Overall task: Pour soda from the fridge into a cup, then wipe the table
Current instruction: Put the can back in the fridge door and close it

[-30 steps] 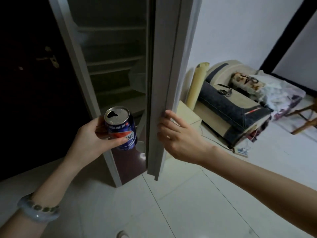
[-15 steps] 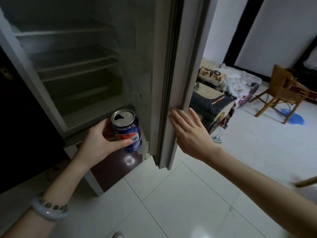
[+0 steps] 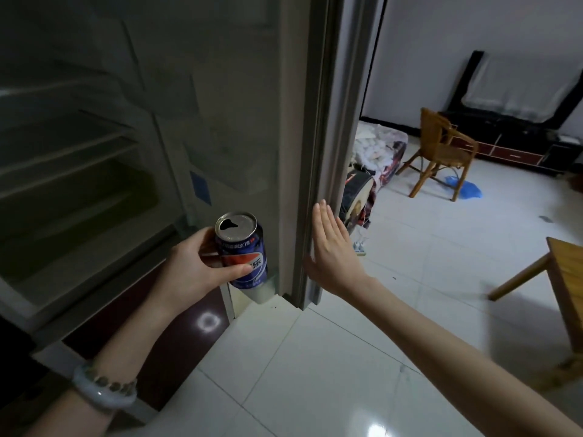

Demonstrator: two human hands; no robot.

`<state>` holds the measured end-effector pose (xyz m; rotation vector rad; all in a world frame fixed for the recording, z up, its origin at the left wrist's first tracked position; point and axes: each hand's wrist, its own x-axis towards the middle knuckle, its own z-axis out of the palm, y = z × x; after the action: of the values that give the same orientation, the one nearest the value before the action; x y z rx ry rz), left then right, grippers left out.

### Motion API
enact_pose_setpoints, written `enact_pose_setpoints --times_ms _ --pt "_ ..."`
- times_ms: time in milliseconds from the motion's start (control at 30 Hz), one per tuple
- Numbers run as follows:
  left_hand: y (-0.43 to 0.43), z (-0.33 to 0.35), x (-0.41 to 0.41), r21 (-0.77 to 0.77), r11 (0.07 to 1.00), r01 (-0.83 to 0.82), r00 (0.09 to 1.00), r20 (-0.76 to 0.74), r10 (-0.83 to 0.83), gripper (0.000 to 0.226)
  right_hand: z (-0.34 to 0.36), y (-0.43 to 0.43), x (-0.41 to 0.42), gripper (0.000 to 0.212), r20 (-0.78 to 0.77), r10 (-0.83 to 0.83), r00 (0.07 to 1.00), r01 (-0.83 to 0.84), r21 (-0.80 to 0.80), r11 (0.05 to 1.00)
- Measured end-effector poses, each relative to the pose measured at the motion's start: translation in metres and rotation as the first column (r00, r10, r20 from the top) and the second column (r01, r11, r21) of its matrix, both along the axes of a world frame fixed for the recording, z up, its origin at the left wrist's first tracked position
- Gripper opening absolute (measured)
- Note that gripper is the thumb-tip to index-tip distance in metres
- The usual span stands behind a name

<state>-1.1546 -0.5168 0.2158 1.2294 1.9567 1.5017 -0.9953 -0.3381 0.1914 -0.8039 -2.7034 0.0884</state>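
My left hand [image 3: 195,266] grips a blue soda can [image 3: 243,247], upright, its top opened, in front of the fridge. The fridge [image 3: 94,171] stands open on the left with bare shelves inside. Its door [image 3: 315,146] stands edge-on in the middle of the view. My right hand [image 3: 331,250] lies flat with straight fingers against the door's outer edge. No cup or cloth is in view.
White tiled floor [image 3: 315,373] spreads below and to the right. A wooden table corner [image 3: 568,279] juts in at the right edge. A wooden chair [image 3: 441,152] and a blue bag [image 3: 463,187] sit farther back, with bedding piled behind the door.
My right hand went from gripping the door's edge to lying flat against it. The door has swung relative to the view, and the camera turned right, showing more of the room.
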Motion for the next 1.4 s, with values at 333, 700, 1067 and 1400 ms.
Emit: enact_pose_setpoints --times_ms 333,700,1067,1400 --pt "0.072 0.015 -0.038 0.04 0.99 0.133 0.99 0.037 -0.135 0.062 0.001 0.072 -0.023 0.087 -0.079 -0.23 0.97 0.221 -0.115 0.969" --pt "0.149 0.019 -0.056 0.055 0.991 0.119 0.992 0.025 -0.121 0.057 0.0 0.172 -0.055 0.095 -0.144 -0.35 0.926 0.263 -0.419 0.869" --pt "0.217 0.031 -0.06 0.075 0.997 0.011 0.999 0.036 -0.014 0.065 0.0 0.271 -0.069 0.097 -0.285 -0.226 0.931 0.04 -0.536 0.843" --pt "0.261 0.044 -0.064 0.058 0.996 -0.073 0.997 0.027 0.071 0.061 -0.003 0.334 -0.097 0.098 -0.329 -0.163 0.93 -0.038 -0.528 0.849"
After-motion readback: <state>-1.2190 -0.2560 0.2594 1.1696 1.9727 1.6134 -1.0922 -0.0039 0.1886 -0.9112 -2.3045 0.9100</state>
